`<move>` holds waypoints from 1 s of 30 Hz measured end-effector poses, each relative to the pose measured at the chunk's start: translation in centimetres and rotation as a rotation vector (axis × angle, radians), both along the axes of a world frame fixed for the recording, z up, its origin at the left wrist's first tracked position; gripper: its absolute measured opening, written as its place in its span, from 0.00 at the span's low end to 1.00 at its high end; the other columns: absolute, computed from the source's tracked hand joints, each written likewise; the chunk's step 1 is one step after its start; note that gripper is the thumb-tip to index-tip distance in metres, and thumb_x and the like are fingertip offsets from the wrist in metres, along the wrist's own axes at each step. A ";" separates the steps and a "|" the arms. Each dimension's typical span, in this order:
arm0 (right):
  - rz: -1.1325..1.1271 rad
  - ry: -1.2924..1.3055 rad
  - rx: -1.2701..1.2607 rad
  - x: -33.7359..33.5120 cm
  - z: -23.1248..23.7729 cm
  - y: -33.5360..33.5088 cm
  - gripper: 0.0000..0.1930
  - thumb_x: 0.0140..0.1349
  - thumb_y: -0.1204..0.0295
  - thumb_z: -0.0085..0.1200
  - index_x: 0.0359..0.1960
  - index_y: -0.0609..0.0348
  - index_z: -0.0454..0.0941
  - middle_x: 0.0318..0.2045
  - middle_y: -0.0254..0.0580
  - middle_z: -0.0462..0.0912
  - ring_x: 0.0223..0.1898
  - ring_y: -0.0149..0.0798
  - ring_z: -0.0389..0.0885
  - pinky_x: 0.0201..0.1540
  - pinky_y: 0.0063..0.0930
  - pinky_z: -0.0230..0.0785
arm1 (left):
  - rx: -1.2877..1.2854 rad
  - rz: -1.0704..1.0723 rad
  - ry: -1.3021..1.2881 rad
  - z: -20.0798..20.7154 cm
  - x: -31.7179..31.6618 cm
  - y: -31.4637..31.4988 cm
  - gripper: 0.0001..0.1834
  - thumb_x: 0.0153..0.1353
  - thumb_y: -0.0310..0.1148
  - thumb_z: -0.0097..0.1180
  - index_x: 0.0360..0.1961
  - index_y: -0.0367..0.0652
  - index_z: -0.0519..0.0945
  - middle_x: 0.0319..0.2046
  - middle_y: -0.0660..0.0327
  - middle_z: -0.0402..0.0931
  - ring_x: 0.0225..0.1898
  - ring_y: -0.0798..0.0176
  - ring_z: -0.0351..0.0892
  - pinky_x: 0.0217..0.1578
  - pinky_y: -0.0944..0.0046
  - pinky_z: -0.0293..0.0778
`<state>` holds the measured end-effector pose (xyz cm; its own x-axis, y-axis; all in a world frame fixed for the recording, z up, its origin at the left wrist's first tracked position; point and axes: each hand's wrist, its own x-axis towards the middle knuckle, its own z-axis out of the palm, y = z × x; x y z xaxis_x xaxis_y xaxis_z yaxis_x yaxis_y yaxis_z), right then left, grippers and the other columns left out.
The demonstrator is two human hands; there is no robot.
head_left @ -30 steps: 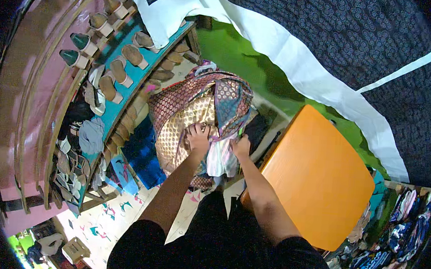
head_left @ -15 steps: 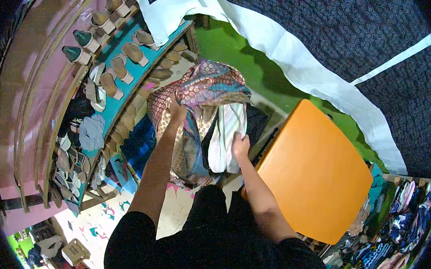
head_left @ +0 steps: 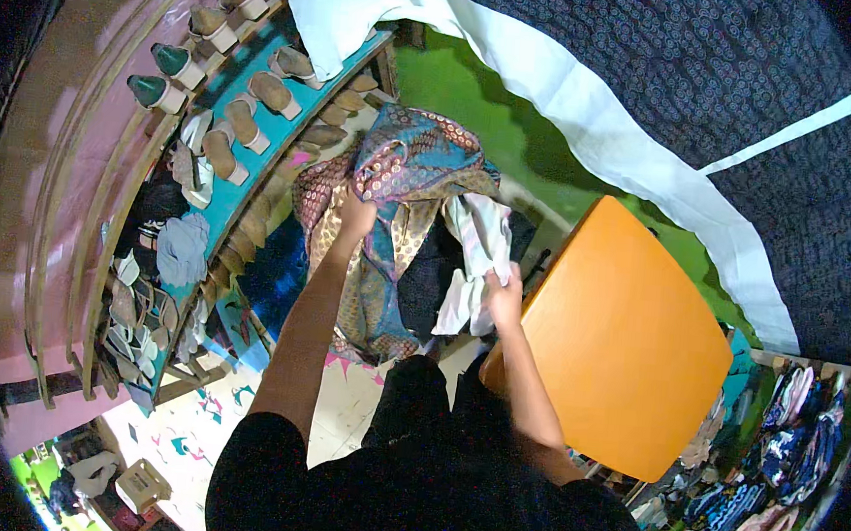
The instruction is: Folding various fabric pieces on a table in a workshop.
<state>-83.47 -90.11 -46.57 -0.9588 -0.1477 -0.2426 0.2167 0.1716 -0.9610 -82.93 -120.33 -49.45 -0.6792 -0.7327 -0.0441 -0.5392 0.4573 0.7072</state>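
Note:
My left hand (head_left: pixel 358 216) is closed on a bunched patterned cloth (head_left: pixel 424 152) in maroon, blue and gold, which hangs in loose folds down toward my knees. To its right, my right hand (head_left: pixel 505 289) grips a pale, faintly striped cloth (head_left: pixel 482 232), white with light pink and green. The pale cloth's top disappears under the edge of the patterned one, and its lower part dangles below my fist. Dark cloth (head_left: pixel 430 276) shows between the two. My fingertips are partly buried in the fabric of each.
An orange chair back or panel (head_left: pixel 628 339) stands close to my right forearm. Shoe forms line a teal-topped rack (head_left: pixel 294 94) on the left. Folded clothes (head_left: pixel 788 439) fill a shelf at far right. Dark cloth with a white border (head_left: pixel 596 90) hangs ahead. Scraps (head_left: pixel 181 446) litter the floor.
My right hand has moved a little right and up, pulling the pale cloth sideways so that it bends and bunches. The patterned cloth's upper folds have shifted in my left hand.

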 end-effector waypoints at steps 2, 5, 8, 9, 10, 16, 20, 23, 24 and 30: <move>-0.093 -0.302 -0.359 -0.4 4.6 0.9 0.12 0.51 0.79 0.46 0.39 0.61 0.68 0.32 0.36 0.74 0.33 0.29 0.72 0.36 0.25 0.65 | 0.125 -0.024 -0.058 1.1 0.4 0.9 0.31 0.44 0.34 0.49 0.52 0.37 0.58 0.41 0.40 0.68 0.44 0.39 0.66 0.45 0.52 0.62; -0.179 -0.299 -0.753 -0.9 8.8 2.0 0.19 0.50 0.80 0.45 0.47 0.62 0.65 0.39 0.41 0.74 0.39 0.34 0.73 0.42 0.27 0.65 | 0.105 -0.023 -0.148 -2.4 2.3 -0.6 0.31 0.45 0.35 0.49 0.52 0.38 0.58 0.41 0.41 0.68 0.44 0.40 0.66 0.46 0.52 0.62; -0.124 -0.182 -0.881 -2.6 10.4 7.1 0.20 0.51 0.75 0.42 0.49 0.65 0.62 0.44 0.45 0.71 0.43 0.40 0.72 0.45 0.33 0.65 | 0.190 -0.127 -0.191 1.9 1.0 4.9 0.33 0.43 0.36 0.51 0.52 0.36 0.58 0.38 0.40 0.71 0.42 0.41 0.69 0.44 0.54 0.64; -0.082 -0.154 -0.940 -2.7 11.9 7.2 0.20 0.52 0.74 0.41 0.49 0.66 0.62 0.45 0.46 0.70 0.43 0.41 0.71 0.45 0.34 0.65 | 0.168 -0.065 -0.183 1.0 2.4 5.1 0.32 0.42 0.38 0.53 0.50 0.36 0.61 0.37 0.41 0.71 0.41 0.40 0.69 0.42 0.53 0.65; -0.108 -0.110 -0.962 -2.9 13.4 8.2 0.20 0.53 0.72 0.40 0.48 0.66 0.62 0.45 0.47 0.70 0.43 0.41 0.71 0.45 0.34 0.65 | 0.129 -0.088 -0.269 2.4 2.2 7.2 0.30 0.42 0.40 0.54 0.47 0.37 0.65 0.37 0.42 0.71 0.40 0.41 0.70 0.41 0.53 0.66; -0.085 0.132 -1.175 -3.2 19.9 11.7 0.25 0.58 0.59 0.30 0.51 0.65 0.60 0.51 0.53 0.64 0.51 0.51 0.62 0.55 0.47 0.53 | 0.069 -0.467 -0.559 -2.7 5.5 12.2 0.33 0.43 0.49 0.54 0.48 0.40 0.66 0.49 0.42 0.59 0.51 0.43 0.59 0.49 0.48 0.57; -0.250 0.253 0.012 -3.5 20.5 14.1 0.17 0.58 0.67 0.42 0.44 0.67 0.66 0.36 0.40 0.74 0.36 0.30 0.70 0.38 0.24 0.64 | -0.083 -0.517 -0.728 2.6 2.8 18.0 0.41 0.44 0.60 0.48 0.55 0.43 0.61 0.60 0.48 0.40 0.61 0.45 0.34 0.54 0.39 0.31; -0.149 0.294 0.074 -1.5 20.4 14.2 0.11 0.55 0.70 0.47 0.34 0.68 0.70 0.26 0.35 0.74 0.29 0.27 0.69 0.32 0.21 0.64 | -0.147 -0.554 -0.126 11.0 1.8 23.7 0.34 0.50 0.56 0.45 0.49 0.39 0.67 0.53 0.47 0.57 0.58 0.46 0.47 0.57 0.55 0.39; -0.111 0.250 0.069 -0.7 19.8 13.5 0.12 0.53 0.71 0.49 0.34 0.68 0.70 0.27 0.36 0.74 0.30 0.27 0.70 0.33 0.21 0.64 | 0.021 -0.749 0.135 9.9 1.0 23.9 0.25 0.55 0.49 0.42 0.48 0.43 0.68 0.49 0.51 0.63 0.55 0.52 0.54 0.56 0.58 0.43; -0.081 0.143 0.150 1.4 19.1 15.9 0.17 0.47 0.71 0.55 0.36 0.70 0.71 0.30 0.45 0.77 0.31 0.32 0.74 0.34 0.25 0.67 | 1.106 -1.034 0.109 12.3 -1.3 27.8 0.15 0.58 0.39 0.43 0.33 0.37 0.72 0.27 0.65 0.73 0.30 0.72 0.70 0.32 0.74 0.66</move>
<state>-82.02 -74.21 -27.45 -0.9924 -0.0409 -0.1162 0.0986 0.3023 -0.9481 -84.28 -92.48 -37.11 -0.8942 0.4207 -0.1528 -0.2478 -0.1811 0.9517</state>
